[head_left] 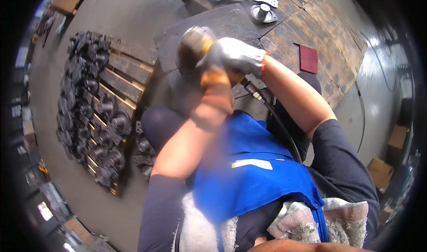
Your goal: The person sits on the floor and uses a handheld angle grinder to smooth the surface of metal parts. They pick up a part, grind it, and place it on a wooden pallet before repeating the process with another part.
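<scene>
My right hand (240, 55), in a white and grey work glove, is closed around a yellow air tool (205, 42). The tool's head is smeared by motion, so its exact kind does not show. From its rear end a metal coupling (254, 91) leads into a black hose (281, 123) running down beside my leg. My left hand (214, 65), gloved with an orange cuff, is up against the tool and blurred. Its fingers cannot be made out, nor whether it holds anything. Beneath both hands is a dark board (178, 36) on the wooden work surface.
On the left, a wooden pallet (129, 67) carries several dark metal castings (95, 96). A round metal part with a central post (263, 14), a pale drilled plate (265, 0) and a dark red pad (308, 58) lie on the work surface. Cardboard boxes (380, 174) stand far right.
</scene>
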Tool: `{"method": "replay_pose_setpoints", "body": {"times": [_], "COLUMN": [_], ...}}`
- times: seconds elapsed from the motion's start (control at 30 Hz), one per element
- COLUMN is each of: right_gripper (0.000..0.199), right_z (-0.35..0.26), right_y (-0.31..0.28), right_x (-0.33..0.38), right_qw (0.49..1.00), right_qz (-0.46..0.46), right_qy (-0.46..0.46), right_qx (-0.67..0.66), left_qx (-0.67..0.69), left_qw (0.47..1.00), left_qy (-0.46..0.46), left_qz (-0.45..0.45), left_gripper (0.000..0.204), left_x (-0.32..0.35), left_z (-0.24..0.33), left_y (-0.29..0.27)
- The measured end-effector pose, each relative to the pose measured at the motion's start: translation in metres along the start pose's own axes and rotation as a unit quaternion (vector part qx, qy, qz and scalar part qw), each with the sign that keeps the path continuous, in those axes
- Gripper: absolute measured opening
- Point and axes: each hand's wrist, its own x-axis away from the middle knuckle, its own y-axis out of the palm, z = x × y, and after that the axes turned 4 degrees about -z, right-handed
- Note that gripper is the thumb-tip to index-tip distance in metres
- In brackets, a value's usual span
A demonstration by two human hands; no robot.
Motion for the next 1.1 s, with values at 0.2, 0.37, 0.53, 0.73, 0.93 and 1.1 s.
{"method": "replay_pose_setpoints", "body": {"times": [0.2,0.37,0.53,0.73,0.93,1.1], "right_gripper": [0.03,0.027,0.032,0.026,0.022,0.022], "right_z": [-0.009,0.005,-0.006,-0.008,0.0,0.025], "right_y": [0.021,-0.011,-0.061,-0.104,-0.119,-0.103], "right_x": [-0.01,0.024,0.065,0.093,0.118,0.107], "right_qw": [0.968,0.928,0.849,0.861,0.914,0.899], "right_qz": [-0.049,0.071,0.237,0.29,0.318,0.264], "right_qy": [0.15,0.175,0.251,0.165,0.131,0.144], "right_qx": [-0.195,-0.322,-0.401,-0.384,-0.216,-0.318], "left_qx": [0.235,0.342,0.181,-0.002,0.046,0.076], "left_qw": [0.971,0.929,0.974,0.981,0.96,0.97], "left_qy": [-0.051,-0.133,-0.095,-0.178,-0.264,-0.23], "left_qz": [-0.001,-0.044,0.098,-0.071,-0.076,0.012], "left_gripper": [0.054,0.06,0.063,0.055,0.061,0.05], "left_x": [0.046,0.016,-0.03,-0.118,-0.123,-0.111], "left_z": [0.021,0.034,0.025,-0.205,-0.137,-0.082], "left_y": [-0.025,-0.044,-0.093,-0.196,-0.132,-0.119]}}
